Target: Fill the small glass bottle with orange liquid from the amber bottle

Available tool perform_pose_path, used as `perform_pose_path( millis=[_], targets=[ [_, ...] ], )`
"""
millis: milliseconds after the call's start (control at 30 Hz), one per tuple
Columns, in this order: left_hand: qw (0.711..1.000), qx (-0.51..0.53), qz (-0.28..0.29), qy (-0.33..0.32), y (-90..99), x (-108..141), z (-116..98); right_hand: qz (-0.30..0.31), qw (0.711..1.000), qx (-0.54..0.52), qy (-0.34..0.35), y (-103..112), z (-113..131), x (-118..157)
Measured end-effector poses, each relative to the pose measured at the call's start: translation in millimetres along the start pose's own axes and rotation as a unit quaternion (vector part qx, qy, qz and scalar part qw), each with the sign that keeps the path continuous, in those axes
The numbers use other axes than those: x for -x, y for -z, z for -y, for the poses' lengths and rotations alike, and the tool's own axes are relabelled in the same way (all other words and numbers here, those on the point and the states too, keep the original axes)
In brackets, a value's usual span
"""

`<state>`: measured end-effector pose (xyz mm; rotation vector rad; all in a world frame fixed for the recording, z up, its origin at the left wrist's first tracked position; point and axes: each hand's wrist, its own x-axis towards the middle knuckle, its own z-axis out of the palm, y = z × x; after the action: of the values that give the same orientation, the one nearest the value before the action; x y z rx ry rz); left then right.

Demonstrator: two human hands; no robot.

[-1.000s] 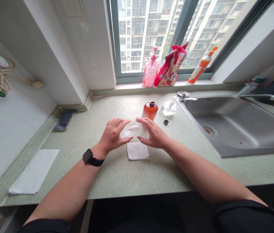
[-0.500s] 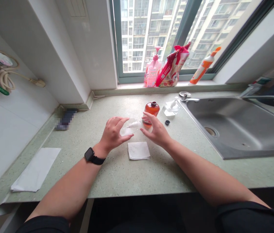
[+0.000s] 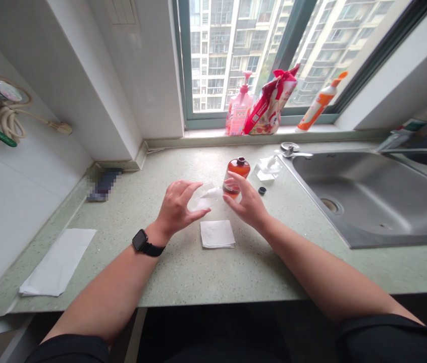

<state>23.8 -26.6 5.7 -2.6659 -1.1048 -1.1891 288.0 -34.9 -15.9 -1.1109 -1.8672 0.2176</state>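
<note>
My left hand point(image 3: 179, 209), with a black watch on its wrist, is open, its thumb and fingers curved apart. Between and beyond its fingertips is a clear, colourless object with a white spout-like part point(image 3: 211, 192); whether the fingertips touch it I cannot tell. My right hand point(image 3: 247, 201) is open too, thumb and fingers apart, in front of an uncapped amber bottle point(image 3: 239, 166) and partly hiding it. A small black cap point(image 3: 262, 190) lies right of the bottle. Nearer to me, a folded white paper towel point(image 3: 217, 234) lies flat on the counter.
A clear square bottle with a white top point(image 3: 267, 169) stands beside the steel sink point(image 3: 380, 196). Another white paper sheet point(image 3: 58, 262) lies at left, with a blurred dark object point(image 3: 104, 184) behind it. A pink pump bottle point(image 3: 239, 113) stands on the windowsill.
My right hand has shifted slightly to the right, away from the clear object. My left hand keeps its pose. The whole view has shifted a little.
</note>
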Motion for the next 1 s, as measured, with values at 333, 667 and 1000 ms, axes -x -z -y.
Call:
perform_pose_path(
  millis=[333, 667, 1000],
  targets=[
    [0.999, 0.004, 0.006, -0.035, -7.9, 1.3, -5.1, 0.003, 1.000, -0.019, 0.020, -6.7, 6.9, 4.2],
    [1.000, 0.011, 0.000, -0.015, -7.6, 1.0, -4.9, 0.002, 0.999, -0.033, 0.007, -5.1, 4.0, 2.3],
    [0.999, 0.022, -0.023, 0.001, -4.1, -0.3, -6.9, -0.027, 0.999, -0.030, -0.015, -0.5, -1.1, -0.4]
  ],
)
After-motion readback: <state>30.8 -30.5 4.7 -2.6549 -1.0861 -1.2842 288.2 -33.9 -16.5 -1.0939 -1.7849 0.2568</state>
